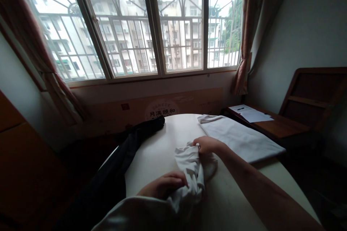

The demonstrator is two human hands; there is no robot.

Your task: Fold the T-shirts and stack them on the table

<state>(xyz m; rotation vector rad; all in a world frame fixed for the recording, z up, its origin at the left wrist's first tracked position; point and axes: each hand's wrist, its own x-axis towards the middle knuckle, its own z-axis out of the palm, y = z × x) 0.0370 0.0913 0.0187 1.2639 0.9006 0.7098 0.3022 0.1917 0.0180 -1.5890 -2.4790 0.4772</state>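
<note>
A bunched white garment [191, 173] hangs in folds over the near middle of the round white table [151, 158]. My right hand [206, 145] pinches its upper end between thumb and fingers. Lower down, my left hand [165, 184] is closed on the crumpled fabric, its fingertips partly hidden in the folds. White cloth also covers my left forearm at the bottom of the view; I cannot tell whether it is part of the same garment. To the right of my right hand lies a flat, folded white garment [238, 135].
Dark clothing [127, 151] lies along the table's left side. Beyond the right edge stands a wooden chair [290, 122] with sheets of paper [253, 114] and a pen on its seat. A printed cardboard box [189, 103] sits below the barred window [179, 47].
</note>
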